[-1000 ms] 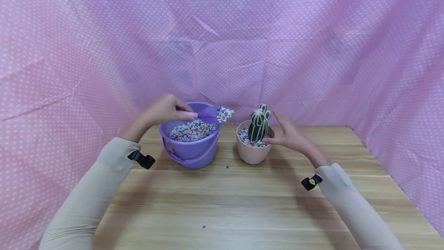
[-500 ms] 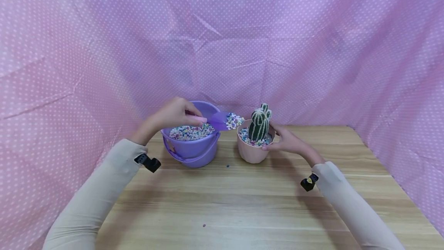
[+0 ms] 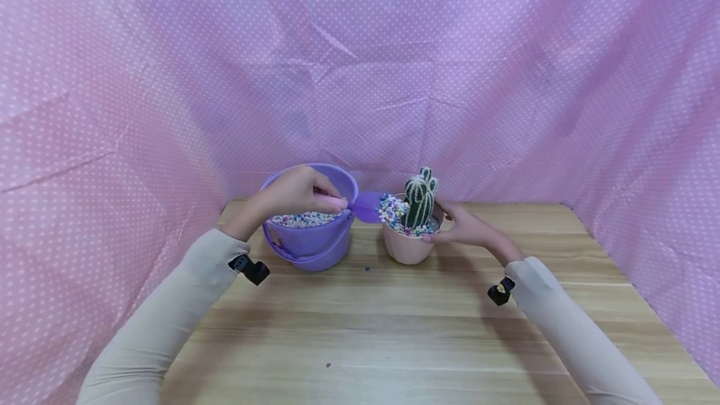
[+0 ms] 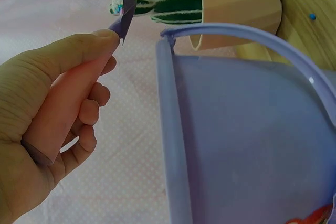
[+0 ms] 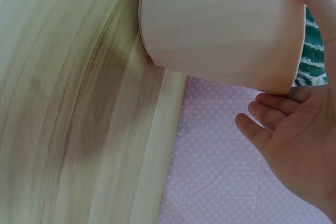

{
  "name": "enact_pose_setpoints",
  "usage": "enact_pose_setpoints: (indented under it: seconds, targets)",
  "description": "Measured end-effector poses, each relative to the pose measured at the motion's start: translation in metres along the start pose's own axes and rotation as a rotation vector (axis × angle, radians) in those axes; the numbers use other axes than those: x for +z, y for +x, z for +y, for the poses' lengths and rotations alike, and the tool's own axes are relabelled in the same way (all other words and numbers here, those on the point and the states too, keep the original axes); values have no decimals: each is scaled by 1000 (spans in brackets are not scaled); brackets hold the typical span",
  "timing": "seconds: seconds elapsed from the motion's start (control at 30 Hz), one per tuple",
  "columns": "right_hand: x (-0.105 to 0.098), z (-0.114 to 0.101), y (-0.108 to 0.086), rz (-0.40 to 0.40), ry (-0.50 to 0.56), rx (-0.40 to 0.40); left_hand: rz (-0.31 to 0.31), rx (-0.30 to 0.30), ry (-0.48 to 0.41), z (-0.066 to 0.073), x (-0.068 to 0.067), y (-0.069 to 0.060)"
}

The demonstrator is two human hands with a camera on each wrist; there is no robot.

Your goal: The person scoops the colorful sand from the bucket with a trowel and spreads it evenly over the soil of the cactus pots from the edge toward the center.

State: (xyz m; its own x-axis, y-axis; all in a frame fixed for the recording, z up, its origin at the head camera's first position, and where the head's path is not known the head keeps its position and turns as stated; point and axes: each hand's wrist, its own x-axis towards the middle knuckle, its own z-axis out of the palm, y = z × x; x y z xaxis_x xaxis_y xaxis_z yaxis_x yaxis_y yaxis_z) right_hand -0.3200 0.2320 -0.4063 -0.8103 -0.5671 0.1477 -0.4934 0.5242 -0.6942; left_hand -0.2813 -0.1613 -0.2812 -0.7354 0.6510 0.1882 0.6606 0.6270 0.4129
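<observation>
My left hand (image 3: pixel 298 192) grips the pink handle (image 4: pixel 71 98) of a small shovel, its purple blade (image 3: pixel 367 207) loaded with multicoloured pebbles (image 3: pixel 392 207). The blade's tip is over the left rim of a pale pink flower pot (image 3: pixel 406 247). A green cactus with white stripes (image 3: pixel 419 202) stands in that pot, with pebbles around its base. My right hand (image 3: pixel 467 227) holds the pot's right side at the rim, thumb in front and fingers behind, as the right wrist view (image 5: pixel 302 129) also shows. Under my left hand is a purple bucket (image 3: pixel 315 247) of pebbles, partly hidden.
The bucket's handle (image 3: pixel 323 256) hangs down in front. Single pebbles lie on the wooden table, one blue pebble (image 3: pixel 367 269) between bucket and pot and one dark pebble (image 3: pixel 329 365) nearer the front. Pink dotted cloth (image 3: pixel 371 111) encloses the back and sides.
My left hand has carried the loaded shovel rightward from above the bucket to the pot's rim. My right hand has closed in from beside the cactus onto the pot.
</observation>
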Motion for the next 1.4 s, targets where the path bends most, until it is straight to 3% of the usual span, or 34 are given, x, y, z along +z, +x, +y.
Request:
enact_pose_setpoints:
  seconds: [0.27,0.93,1.4]
  targets:
    - [0,-2,2,1,1,-20,-11,25,-5,5,13,8]
    - [1,1,3,6,10,9,-21,-34,28,17,50,24]
    - [1,4,1,26,12,-5,-42,-60,56,29,62,38]
